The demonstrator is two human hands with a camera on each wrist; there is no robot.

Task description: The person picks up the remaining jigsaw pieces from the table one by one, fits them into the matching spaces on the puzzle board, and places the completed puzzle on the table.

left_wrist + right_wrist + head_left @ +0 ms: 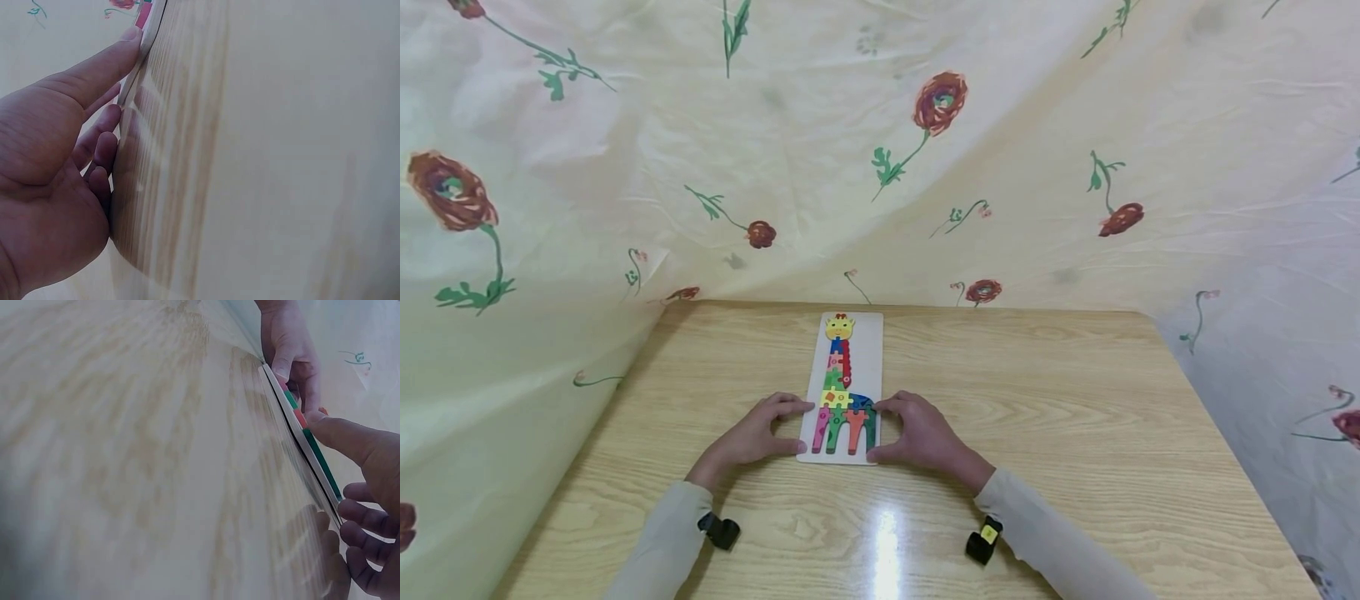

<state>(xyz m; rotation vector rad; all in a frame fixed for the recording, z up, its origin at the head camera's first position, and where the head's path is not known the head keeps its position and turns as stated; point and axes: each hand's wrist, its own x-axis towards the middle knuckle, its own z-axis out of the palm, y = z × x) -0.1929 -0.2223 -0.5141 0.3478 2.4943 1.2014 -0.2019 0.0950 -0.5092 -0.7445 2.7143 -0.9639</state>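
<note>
A white board with a giraffe jigsaw puzzle (865, 358) lies on the table, longer side pointing away from me. Its pieces join into a yellow head, a multicoloured neck with a red mane, a yellow and blue body, and pink, green and orange legs. My left hand (758, 429) holds the board's left edge, thumb near the bottom corner and fingers higher up. On the opposite edge my right hand (925, 429) does the same, its thumb at the lower corner beside the dark green leg. The right wrist view shows that thumb (340, 434) over the board's edge, with curled fingers alongside.
The light wood table (1060, 417) extends around the board. A flowered cloth (820, 150) hangs behind it and along both sides. Each wrist carries a small black camera, one on the left (721, 531) and one on the right (982, 543).
</note>
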